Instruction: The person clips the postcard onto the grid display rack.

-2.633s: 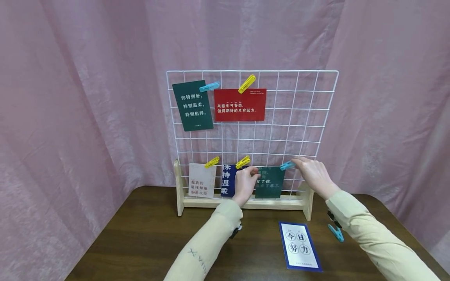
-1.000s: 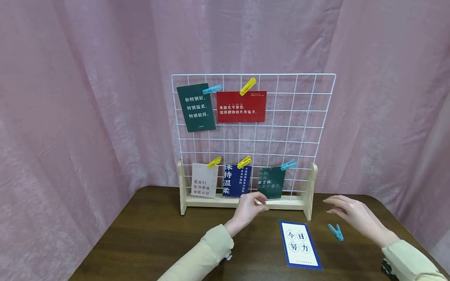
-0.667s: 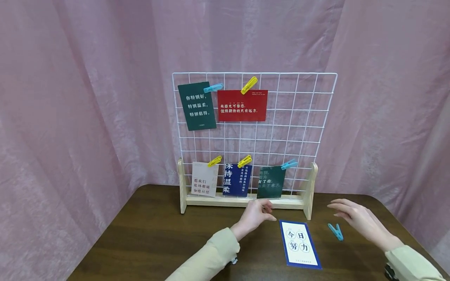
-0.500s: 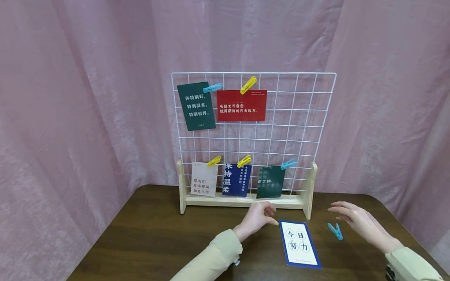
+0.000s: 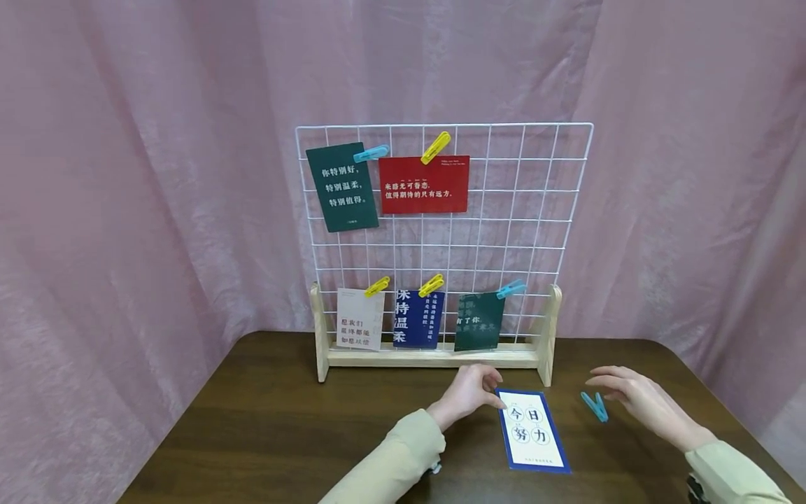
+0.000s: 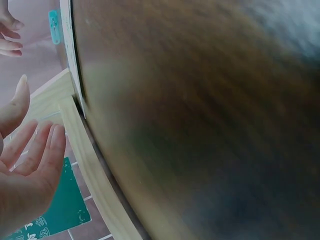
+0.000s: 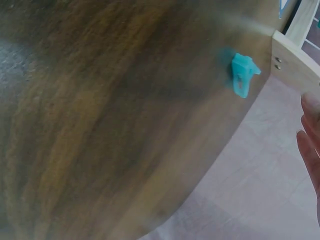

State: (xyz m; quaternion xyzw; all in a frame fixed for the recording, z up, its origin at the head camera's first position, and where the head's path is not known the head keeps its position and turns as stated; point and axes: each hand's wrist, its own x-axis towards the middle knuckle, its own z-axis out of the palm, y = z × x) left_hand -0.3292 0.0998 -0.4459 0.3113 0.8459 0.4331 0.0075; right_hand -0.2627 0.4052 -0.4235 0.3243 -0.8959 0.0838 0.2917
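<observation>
A white card with a blue border (image 5: 535, 448) lies on the table, printed with large characters. My left hand (image 5: 467, 393) hovers at its upper left corner, the thumb tip overlapping the edge in the head view. Nothing sits between the thumb and the spread fingers (image 6: 46, 150) in the left wrist view. Just left of my right hand (image 5: 651, 408) lies a loose blue clothespin (image 5: 595, 407), also visible as a teal clothespin (image 7: 243, 75) in the right wrist view. That right hand holds nothing; its fingers are loosely bent.
A white wire grid (image 5: 504, 231) in a wooden stand (image 5: 434, 360) stands behind. Clipped on it are a green card (image 5: 343, 187), a red card (image 5: 424, 184), a white card (image 5: 360, 318), a blue card (image 5: 418, 320) and a dark green card (image 5: 478, 322). The brown table (image 5: 264, 420) has rounded back corners.
My right hand has let go of the blue clothespin on the dark green card and come down right. My left hand has dropped from the grid and shifted right to the blue-bordered card.
</observation>
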